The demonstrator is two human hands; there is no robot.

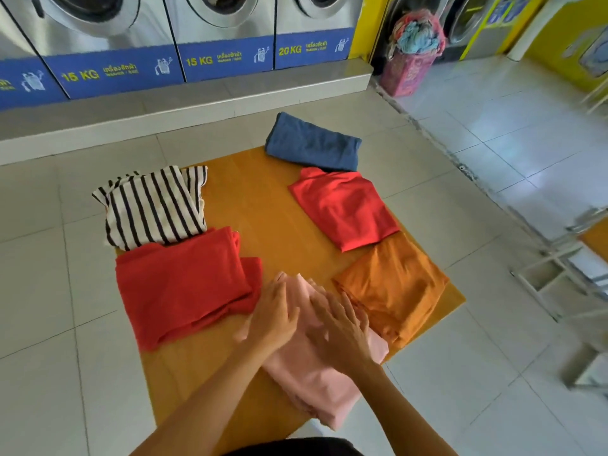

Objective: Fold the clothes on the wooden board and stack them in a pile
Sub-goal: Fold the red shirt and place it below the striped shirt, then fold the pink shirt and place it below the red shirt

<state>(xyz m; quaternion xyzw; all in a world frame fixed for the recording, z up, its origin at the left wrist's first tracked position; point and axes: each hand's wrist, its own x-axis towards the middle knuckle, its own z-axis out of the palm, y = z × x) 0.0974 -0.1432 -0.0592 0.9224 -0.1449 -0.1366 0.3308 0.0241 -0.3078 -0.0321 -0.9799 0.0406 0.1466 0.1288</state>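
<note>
A wooden board (263, 205) lies on the tiled floor. At its near edge lies a folded pink garment (309, 383), and both hands rest flat on it. My left hand (274, 315) presses its far left part; my right hand (339, 327) lies beside it, fingers spread. Around the board lie other folded clothes: a large red one (177, 284) at the left, a black-and-white striped one (154, 209) behind it, a blue one (312, 143) at the far edge, a smaller red one (345, 209) and an orange one (394, 284) at the right.
Washing machines (210, 24) line the wall behind the board on a raised step. A pink basket (411, 70) full of laundry stands at the back right. White metal furniture legs (566, 278) stand to the right.
</note>
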